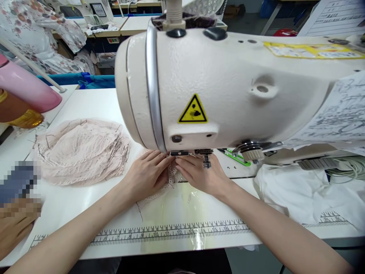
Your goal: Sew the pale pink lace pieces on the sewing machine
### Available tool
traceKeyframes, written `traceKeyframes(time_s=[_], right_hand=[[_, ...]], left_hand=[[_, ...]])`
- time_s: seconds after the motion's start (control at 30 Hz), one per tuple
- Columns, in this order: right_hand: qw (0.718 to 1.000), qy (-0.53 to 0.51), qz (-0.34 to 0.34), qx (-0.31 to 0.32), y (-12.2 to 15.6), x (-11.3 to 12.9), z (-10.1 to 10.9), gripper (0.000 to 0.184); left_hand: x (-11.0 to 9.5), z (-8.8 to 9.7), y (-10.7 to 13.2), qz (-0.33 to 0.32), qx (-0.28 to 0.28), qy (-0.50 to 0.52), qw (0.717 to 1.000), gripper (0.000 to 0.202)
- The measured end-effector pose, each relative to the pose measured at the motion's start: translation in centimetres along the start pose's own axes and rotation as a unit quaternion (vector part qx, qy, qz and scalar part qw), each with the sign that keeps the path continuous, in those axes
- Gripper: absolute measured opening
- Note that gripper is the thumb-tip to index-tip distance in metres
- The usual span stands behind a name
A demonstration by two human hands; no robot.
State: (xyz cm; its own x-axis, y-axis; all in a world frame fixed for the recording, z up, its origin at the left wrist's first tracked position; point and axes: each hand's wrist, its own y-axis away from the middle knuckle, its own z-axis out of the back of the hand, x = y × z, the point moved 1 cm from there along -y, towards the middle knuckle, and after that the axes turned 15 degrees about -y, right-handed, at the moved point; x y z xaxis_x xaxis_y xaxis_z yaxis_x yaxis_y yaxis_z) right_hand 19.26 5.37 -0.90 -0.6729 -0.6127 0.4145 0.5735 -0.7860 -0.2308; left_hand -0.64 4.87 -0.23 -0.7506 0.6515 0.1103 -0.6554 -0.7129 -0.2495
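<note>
Head cam: the lace (172, 176) is on the desk (99, 219) under the sewing machine (228, 87), L grip (151, 169) laid over it w/ fingers close together, R grip (199, 173) w/ fingertips at its edge; can't tell if either pinches. Prob. v. light, soft & a bit stretchy, its open mesh easy to snag or pucker, so best held flat w/ light fingertips nr the edge, clear of the loose thread (139, 211), not tugged.
</note>
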Motion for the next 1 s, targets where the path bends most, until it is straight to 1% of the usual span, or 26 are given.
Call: traceKeyframes(time_s=[0.13, 0.27, 0.4, 0.53, 0.6, 0.67, 0.7, 0.77, 0.83, 0.9, 0.93, 1.0], right_hand=[[0.999, 0.006, 0.032, -0.021, 0.1, -0.3, -0.2, 0.033], [0.998, 0.007, 0.046, -0.045, 0.2, -0.6, -0.5, 0.031], [0.997, -0.006, 0.065, -0.037, -0.1, -0.6, -0.3, 0.027], [0.996, 0.013, 0.077, -0.043, -0.1, -0.6, -0.2, 0.028], [0.995, 0.017, 0.079, -0.057, 0.0, -0.4, -0.3, 0.027], [0.994, 0.012, 0.081, -0.075, 0.2, -0.3, -0.4, 0.025], [0.993, 0.006, 0.086, -0.077, 0.3, -0.2, -0.4, 0.026], [0.992, -0.011, 0.107, -0.067, 0.4, 0.0, -0.3, 0.029], [0.989, -0.026, 0.14, -0.044, 0.4, 0.1, -0.1, 0.031], [0.985, -0.031, 0.17, -0.022, 0.3, 0.2, 0.1, 0.032], [0.983, -0.028, 0.181, -0.012, 0.3, 0.2, 0.1, 0.033], [0.981, -0.021, 0.192, 0.001, 0.2, 0.1, 0.1, 0.033]], left_hand=[[0.0, -0.1, 0.1, 0.002, -0.004, -0.006, 1.0, 0.043], [0.0, -0.3, 0.2, 0.011, 0.004, 0.009, 1.0, 0.045], [0.1, -0.6, 0.4, 0.016, -0.001, 0.009, 1.0, 0.046], [0.1, -0.6, 0.4, 0.014, -0.008, 0.0, 1.0, 0.045], [0.1, 0.2, 0.3, 0.019, -0.012, -0.008, 1.0, 0.042], [0.2, 1.6, 0.3, 0.029, -0.013, -0.022, 0.999, 0.035], [0.3, 2.5, 0.3, 0.032, -0.007, -0.026, 0.999, 0.03], [0.5, 4.4, 0.8, 0.026, 0.025, -0.015, 0.999, 0.022], [0.5, 6.0, 2.0, 0.005, 0.05, 0.019, 0.999, 0.021], [0.4, 6.8, 3.8, -0.005, 0.045, 0.042, 0.998, 0.02], [0.2, 6.9, 4.9, -0.001, 0.037, 0.045, 0.998, 0.021], [-0.3, 6.4, 7.1, 0.013, 0.032, 0.027, 0.999, 0.026]])
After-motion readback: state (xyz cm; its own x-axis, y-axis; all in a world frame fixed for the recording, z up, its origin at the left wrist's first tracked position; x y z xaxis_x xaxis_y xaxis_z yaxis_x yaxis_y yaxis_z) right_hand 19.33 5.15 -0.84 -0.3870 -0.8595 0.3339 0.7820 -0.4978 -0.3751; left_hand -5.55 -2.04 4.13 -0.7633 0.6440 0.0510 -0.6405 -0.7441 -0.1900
